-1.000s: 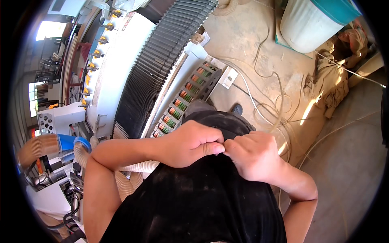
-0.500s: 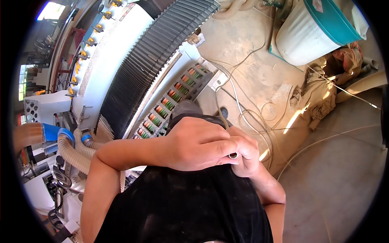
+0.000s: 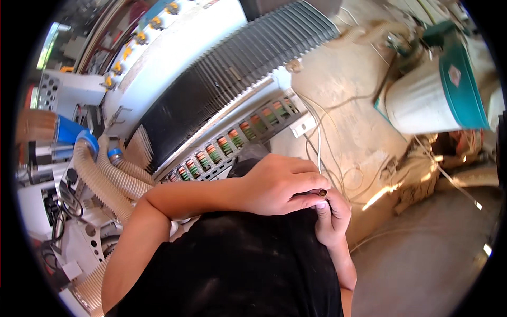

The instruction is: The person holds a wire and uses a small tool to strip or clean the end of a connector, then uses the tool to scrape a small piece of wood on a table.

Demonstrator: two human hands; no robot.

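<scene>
My left hand [image 3: 282,185] reaches across in front of my black shirt, its thumb and fingers closed on a small metal tube [image 3: 322,193]. Only the tube's round, hollow end shows between the hands; its full length and exact kind are hidden. Close against it is my right hand [image 3: 334,216], fingers curled round the tube from the right and thumb just below the open end. Both hands meet at waist height, slightly right of the middle.
Ahead stands a machine with a black ribbed bellows cover [image 3: 211,79] and a slotted duct of coloured wires [image 3: 222,148]. Corrugated hoses [image 3: 100,171] hang at left. Loose cables [image 3: 319,137] trail on the dusty floor, and a white and teal bin [image 3: 422,98] stands right.
Both hands have shifted slightly right and up with the tube. My left fingers have straightened somewhat over it. The view has swung, so machine and bin appear further right.
</scene>
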